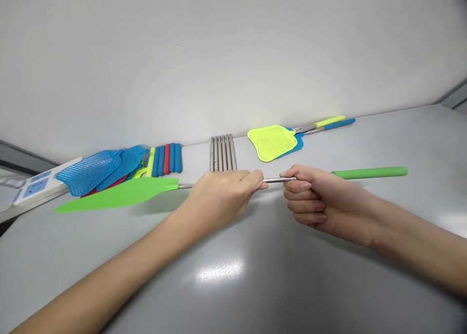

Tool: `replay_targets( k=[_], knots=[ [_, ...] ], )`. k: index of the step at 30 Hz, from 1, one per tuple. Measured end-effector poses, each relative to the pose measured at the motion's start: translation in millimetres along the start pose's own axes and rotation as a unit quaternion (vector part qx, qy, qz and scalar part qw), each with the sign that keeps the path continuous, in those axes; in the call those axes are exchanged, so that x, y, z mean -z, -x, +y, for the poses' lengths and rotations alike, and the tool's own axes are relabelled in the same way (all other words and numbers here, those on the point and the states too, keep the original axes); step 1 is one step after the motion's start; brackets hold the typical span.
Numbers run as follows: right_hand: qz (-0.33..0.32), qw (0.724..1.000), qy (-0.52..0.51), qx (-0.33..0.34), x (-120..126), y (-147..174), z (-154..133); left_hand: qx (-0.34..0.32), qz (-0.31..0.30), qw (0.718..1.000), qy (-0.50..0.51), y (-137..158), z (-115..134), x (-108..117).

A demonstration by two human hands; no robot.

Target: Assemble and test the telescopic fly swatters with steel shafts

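A green fly swatter (120, 194) with a telescopic metal rod is held level above the table, its flat head to the left and its green grip to the right. My left hand (222, 190) is closed round the rod near the head. My right hand (310, 195) pinches the rod closer to the grip, the other fingers curled in. A short stretch of bare rod shows between the two hands. Behind my left hand, several metal rods (223, 154) lie side by side on the table.
Further back on the right lie a yellow fly swatter (273, 141) and a blue fly swatter (339, 124), partly overlapping. At the left are loose blue swatter heads (91, 171), a row of coloured grips (167, 159) and a white box (40, 185). A wall (233, 56) borders the table (233, 285).
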State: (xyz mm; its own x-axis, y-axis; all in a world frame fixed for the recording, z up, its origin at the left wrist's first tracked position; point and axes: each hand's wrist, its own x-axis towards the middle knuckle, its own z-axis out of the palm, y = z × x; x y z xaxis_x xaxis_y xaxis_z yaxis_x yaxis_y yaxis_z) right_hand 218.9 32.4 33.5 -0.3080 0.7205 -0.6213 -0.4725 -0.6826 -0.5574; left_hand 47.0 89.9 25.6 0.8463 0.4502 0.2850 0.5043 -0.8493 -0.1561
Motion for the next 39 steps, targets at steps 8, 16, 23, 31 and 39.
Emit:
replay_targets(
  k=[8,16,23,31,39],
  knots=[
    [-0.039,0.995,-0.045,-0.079,3.6,8.2,-8.8,-0.006,0.004,1.000,0.001,0.5,-0.3,7.4],
    [-0.062,0.982,-0.118,-0.135,2.8,17.5,-14.2,-0.027,0.052,0.998,-0.013,0.7,-4.4,13.3],
    [-0.047,0.977,-0.154,-0.140,5.0,18.5,-16.1,-0.048,0.059,0.997,-0.033,1.4,-11.4,11.8],
    [-0.032,0.972,-0.186,-0.143,5.8,17.6,-15.4,-0.064,0.076,0.994,-0.055,3.3,-21.6,5.0],
    [-0.006,0.969,-0.202,-0.142,4.4,17.2,-15.5,-0.084,0.100,0.989,-0.070,5.6,-31.4,-2.3]
  ],
)
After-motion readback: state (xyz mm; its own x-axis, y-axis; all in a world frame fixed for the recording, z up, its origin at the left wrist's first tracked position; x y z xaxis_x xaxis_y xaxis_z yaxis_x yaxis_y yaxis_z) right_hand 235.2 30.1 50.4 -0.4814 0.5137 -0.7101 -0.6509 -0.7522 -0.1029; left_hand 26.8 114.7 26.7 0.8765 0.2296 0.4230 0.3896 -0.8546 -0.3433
